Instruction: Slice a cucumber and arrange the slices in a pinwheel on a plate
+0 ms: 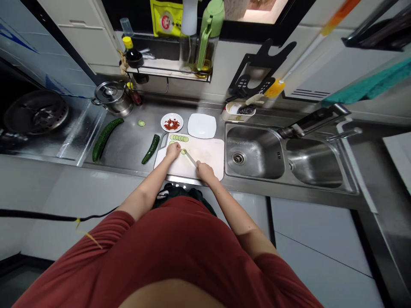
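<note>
My right hand (205, 172) is closed round the handle of a knife (192, 159), whose blade points up and left over the white cutting board (208, 149). By the blade's tip lies a round cucumber slice (183, 151). Just left of that slice is my left hand (174, 150), resting over the board with its fingers curled together; whatever they hold is too small to make out. A row of overlapping cucumber slices (180, 138) lies along the board's far edge, with another slice partly visible just beyond my left hand.
Left of the board lie a cut cucumber piece (150, 149), a whole cucumber (105, 139) and a cucumber end (141, 123). Behind it stand a plate of chopped red pieces (165, 125) and a white square plate (201, 125). A steel pot (113, 98) and double sink (257, 167) flank the counter.
</note>
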A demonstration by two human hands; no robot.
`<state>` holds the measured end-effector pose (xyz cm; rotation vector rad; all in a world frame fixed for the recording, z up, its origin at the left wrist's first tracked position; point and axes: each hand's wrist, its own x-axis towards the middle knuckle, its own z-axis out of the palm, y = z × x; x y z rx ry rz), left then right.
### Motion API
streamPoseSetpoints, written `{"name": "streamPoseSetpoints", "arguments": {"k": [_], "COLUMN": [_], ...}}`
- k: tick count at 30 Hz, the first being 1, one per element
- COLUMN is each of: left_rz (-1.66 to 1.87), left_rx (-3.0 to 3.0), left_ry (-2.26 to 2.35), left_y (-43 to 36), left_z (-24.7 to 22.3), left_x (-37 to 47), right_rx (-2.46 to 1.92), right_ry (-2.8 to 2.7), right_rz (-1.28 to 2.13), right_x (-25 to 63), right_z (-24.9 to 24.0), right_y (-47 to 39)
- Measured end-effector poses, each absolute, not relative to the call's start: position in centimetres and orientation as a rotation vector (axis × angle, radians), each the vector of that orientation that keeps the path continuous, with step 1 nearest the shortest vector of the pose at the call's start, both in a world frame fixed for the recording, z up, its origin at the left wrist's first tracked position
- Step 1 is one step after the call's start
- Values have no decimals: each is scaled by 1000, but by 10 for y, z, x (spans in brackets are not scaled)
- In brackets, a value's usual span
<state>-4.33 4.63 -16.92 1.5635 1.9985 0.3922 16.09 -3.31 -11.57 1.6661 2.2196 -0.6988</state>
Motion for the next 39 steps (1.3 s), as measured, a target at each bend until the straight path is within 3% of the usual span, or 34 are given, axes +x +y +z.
{"name": "streamPoseSetpoints", "arguments": {"k": [39], "left_rz": [365], "left_rx": [1489], "left_ry": [2010], "left_y": [51], "left_z": [-167], "left_x": [-42], "right_rx": [1562], "right_ry": [2212], "right_rz": [-744], "right_x": [151], "right_z": [-124], "right_y": [-17]}}
